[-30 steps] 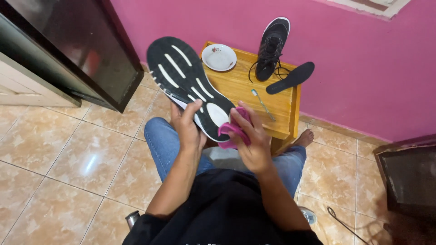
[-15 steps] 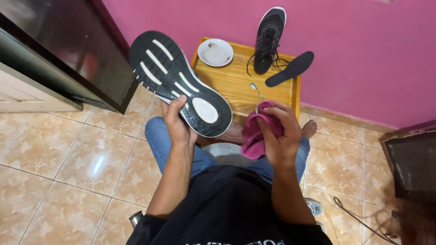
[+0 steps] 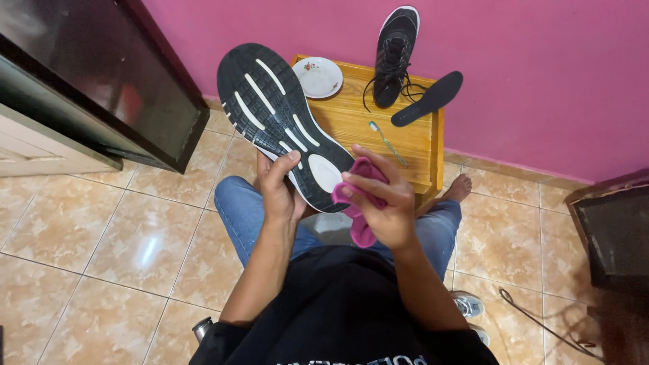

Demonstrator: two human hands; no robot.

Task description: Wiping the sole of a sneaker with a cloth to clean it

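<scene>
Shoe (image 3: 284, 122) gripped by left hand (image 3: 280, 192); right hand (image 3: 382, 203) pinches cloth (image 3: 362, 226) above table (image 3: 358, 125).

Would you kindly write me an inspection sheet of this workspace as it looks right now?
Surface: small yellow wooden table against the pink wall.
Job's things: black sneaker with white-striped sole, sole up; crumpled magenta cloth at its heel.
Clutter: white saucer, second black sneaker, black insole, toothbrush.
Grips: left hand holds the shoe; right hand holds the cloth.
Cables: dark cord on the floor.
Surroundings: beige tiled floor, dark cabinet.
</scene>
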